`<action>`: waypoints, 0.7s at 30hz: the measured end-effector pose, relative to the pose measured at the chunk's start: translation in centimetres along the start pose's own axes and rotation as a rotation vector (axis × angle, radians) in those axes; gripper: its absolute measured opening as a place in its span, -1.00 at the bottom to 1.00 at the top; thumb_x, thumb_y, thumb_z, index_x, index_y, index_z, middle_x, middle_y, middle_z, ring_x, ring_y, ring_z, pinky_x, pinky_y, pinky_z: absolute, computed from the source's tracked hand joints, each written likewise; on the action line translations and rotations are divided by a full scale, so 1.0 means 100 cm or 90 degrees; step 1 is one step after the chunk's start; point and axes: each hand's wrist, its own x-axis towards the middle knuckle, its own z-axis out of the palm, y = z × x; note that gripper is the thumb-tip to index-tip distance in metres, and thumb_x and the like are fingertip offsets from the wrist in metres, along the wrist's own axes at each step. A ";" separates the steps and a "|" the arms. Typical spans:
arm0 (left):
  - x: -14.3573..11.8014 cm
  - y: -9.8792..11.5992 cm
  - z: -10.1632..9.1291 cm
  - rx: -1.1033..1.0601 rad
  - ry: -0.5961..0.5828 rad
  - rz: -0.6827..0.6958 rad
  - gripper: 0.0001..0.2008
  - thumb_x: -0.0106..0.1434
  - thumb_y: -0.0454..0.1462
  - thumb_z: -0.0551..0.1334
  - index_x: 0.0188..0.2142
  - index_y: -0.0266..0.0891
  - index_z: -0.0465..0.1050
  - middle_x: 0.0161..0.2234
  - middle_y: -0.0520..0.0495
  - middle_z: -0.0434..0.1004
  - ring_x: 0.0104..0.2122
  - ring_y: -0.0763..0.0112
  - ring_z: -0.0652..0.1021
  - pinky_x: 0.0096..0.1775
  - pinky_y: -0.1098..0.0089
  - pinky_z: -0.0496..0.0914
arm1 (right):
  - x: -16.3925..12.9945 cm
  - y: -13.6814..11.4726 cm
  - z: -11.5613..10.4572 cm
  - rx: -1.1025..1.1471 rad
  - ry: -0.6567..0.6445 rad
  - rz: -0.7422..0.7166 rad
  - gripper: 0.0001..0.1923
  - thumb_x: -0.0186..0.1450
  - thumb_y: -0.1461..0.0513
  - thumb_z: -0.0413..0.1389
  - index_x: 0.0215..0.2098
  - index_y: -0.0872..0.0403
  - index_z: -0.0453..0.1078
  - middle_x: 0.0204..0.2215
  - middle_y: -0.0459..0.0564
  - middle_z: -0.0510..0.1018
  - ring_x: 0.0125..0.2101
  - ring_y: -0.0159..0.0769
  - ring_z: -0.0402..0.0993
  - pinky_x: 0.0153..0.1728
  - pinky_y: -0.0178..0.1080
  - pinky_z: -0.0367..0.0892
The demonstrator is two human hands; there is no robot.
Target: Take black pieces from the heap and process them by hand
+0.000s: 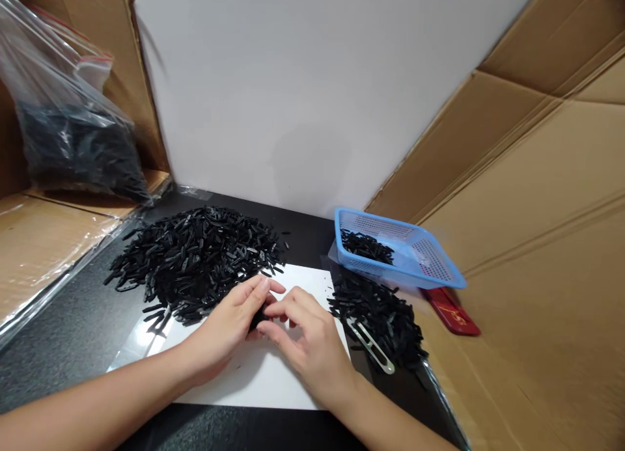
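Observation:
My left hand (232, 324) is curled around some small black elongated pieces (258, 316) above a white sheet (254, 379). From the right, my right hand (310, 337) meets it, thumb and fingertips closed in on the same black pieces. The fingers partly hide what lies between the two hands. Just beyond my left hand spreads a big heap of matching black pieces (195, 256). A smaller heap (381, 311) lies to the right of my right hand, with a flat pale slotted tool (374, 348) resting at its near edge.
A blue mesh basket (415, 278) at the right holds more black pieces, with a red flat item (452, 313) beside it. A clear zip bag (78, 138) of dark pieces stands on the left. Cardboard panels (547, 197) flank the dark tabletop (73, 334); a white wall (312, 93) rises behind.

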 end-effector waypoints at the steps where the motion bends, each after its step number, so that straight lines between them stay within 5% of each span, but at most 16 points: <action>1: 0.000 0.000 0.000 0.014 -0.004 0.007 -0.67 0.27 0.03 0.19 -0.24 -0.19 0.44 -0.44 0.08 0.38 -0.49 0.52 0.30 -0.44 0.54 0.19 | -0.001 0.000 0.002 0.008 0.008 0.008 -0.90 0.30 0.28 0.18 -0.38 0.06 0.51 -0.42 -0.02 0.52 -0.31 -0.20 0.46 -0.30 -0.21 0.33; 8: 0.000 0.008 -0.005 0.074 -0.001 -0.020 -0.79 0.15 -0.14 0.30 -0.38 -0.23 0.38 -0.59 0.15 0.29 -0.58 0.57 0.22 -0.51 0.54 0.04 | 0.000 0.014 -0.013 0.171 0.104 0.141 -0.89 0.30 0.28 0.17 -0.37 0.07 0.53 -0.49 -0.06 0.61 -0.45 -0.27 0.51 -0.38 -0.26 0.34; 13: 0.000 0.010 -0.007 0.102 0.038 -0.036 -0.86 -0.01 -0.37 0.28 -0.45 -0.19 0.34 -0.66 0.26 0.01 -0.64 0.58 0.03 -0.58 0.48 -0.09 | 0.000 0.014 -0.020 0.262 0.131 0.216 -0.92 0.24 0.22 0.23 -0.34 0.05 0.57 -0.49 -0.05 0.64 -0.43 -0.25 0.55 -0.34 -0.25 0.38; 16: -0.001 0.010 -0.008 0.083 0.026 -0.031 -0.86 -0.04 -0.41 0.28 -0.47 -0.21 0.35 -0.63 0.24 0.07 -0.62 0.60 0.07 -0.55 0.50 -0.05 | 0.001 0.011 -0.019 0.365 0.125 0.269 -0.91 0.18 0.22 0.27 -0.33 0.05 0.57 -0.48 -0.05 0.65 -0.41 -0.25 0.57 -0.33 -0.26 0.41; 21: -0.001 0.011 -0.008 0.076 -0.031 -0.071 -0.82 0.14 -0.20 0.33 -0.40 -0.26 0.42 -0.61 0.15 0.33 -0.63 0.61 0.15 -0.56 0.52 -0.02 | 0.003 0.010 -0.015 0.521 0.113 0.328 -0.89 0.12 0.22 0.33 -0.36 0.04 0.57 -0.48 -0.06 0.67 -0.41 -0.31 0.58 -0.29 -0.29 0.44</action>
